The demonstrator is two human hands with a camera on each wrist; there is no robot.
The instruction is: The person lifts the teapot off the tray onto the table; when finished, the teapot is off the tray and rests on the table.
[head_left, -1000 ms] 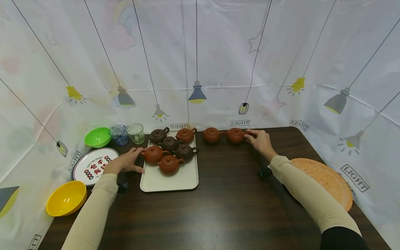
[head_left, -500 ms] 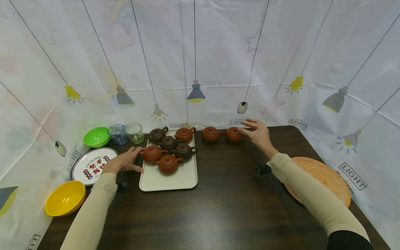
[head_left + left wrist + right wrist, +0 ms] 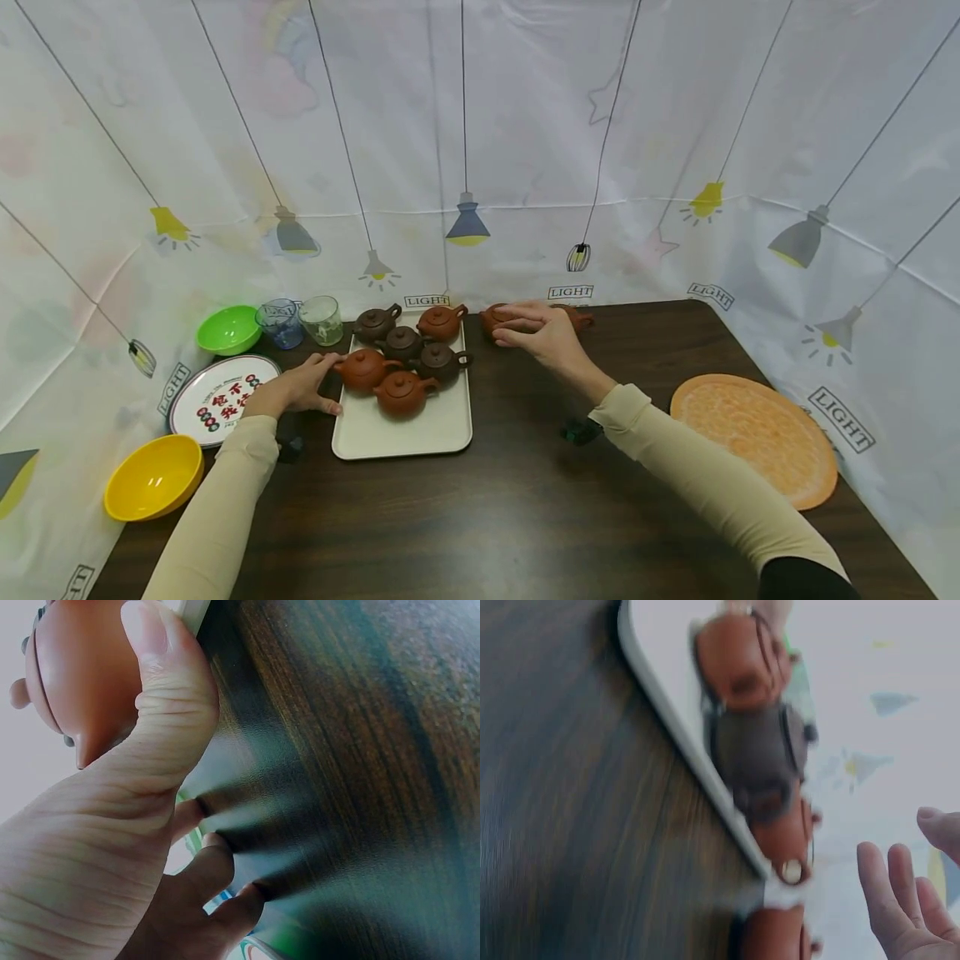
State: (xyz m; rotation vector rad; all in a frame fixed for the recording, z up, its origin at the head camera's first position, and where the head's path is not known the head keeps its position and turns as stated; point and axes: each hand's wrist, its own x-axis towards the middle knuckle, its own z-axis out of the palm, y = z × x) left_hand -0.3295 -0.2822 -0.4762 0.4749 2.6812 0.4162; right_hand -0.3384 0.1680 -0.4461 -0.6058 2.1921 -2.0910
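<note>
In the head view, the right hand (image 3: pixel 553 340) is hovering at two o'clock from the tray (image 3: pixel 401 440), thumb and fingers apart. It is partly covering the inner red teapot (image 3: pixel 491 317) and the outer red teapot (image 3: pixel 578 317); whether skin is meeting clay, I cannot tell here. Six more pots are crowding the tray, the dark teapots (image 3: pixel 402 342) sitting among reddish ones. At nine o'clock, the left hand (image 3: pixel 300 386) is lying spread beside the left red teapot (image 3: pixel 364 370). Towards ten, the thin-looking glass tumbler (image 3: pixel 323 320) and glossy green bowl (image 3: pixel 229 330) are catching light.

Over to the left wrist: the thumb is leaning by the tray's smooth pale rim, fingers spreading over the wood-grained table (image 3: pixel 337 787). The rounded pot is showing at eleven o'clock, its stubby spout (image 3: pixel 86 746) tapering. Whether the thumb is touching it, I cannot tell.

Now the right wrist, blurring: pots are lining up from twelve down to six, the hand is showing at four, fingers parted, pinching nothing. These pots are looking rigid, matte, likely light if empty, fairly grippy but chippable. The looped handle (image 3: pixel 765 799) or round belly is offering the best hold; a loose lid could be slipping if tilted.
</note>
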